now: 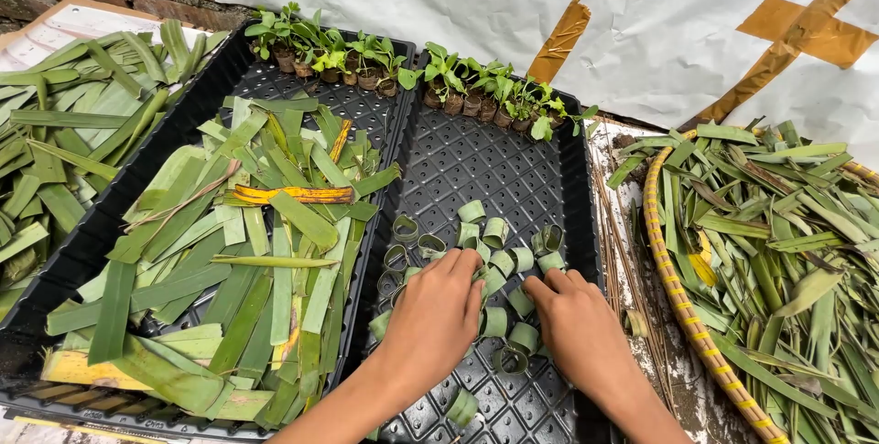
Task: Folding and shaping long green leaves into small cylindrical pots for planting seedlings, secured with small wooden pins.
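lower middle of the frame: both hands lie palm down in the right black tray (pixel 568 178), among a loose cluster of small leaf rings (pixel 499 265).
left hand (pixel 438 316): fingers curled forward over the rings, tips touching them; the grip is hidden under the hand, so i cannot tell whether it pinches one.
right hand (pixel 579 325): fingertips bent down onto the rings just beside the left hand; its hold is hidden too, cannot tell.
leaf rings: short green strips rolled into little cups, some upright, some tipped over, gathered on the tray's gridded floor, which likely keeps them together and within reach.
seedlings (pixel 485 92): small plants already standing in such cups, lined along the far edge of both trays, seemingly to leave the near part bare for work.
left black tray (pixel 64 265): filled with flat cut leaf strips (pixel 247 261), green with a few yellow, laid loosely.
far right: round woven tray (pixel 682 307) heaped with longer leaf pieces.
upper left: more long leaves (pixel 64 142) on a board.
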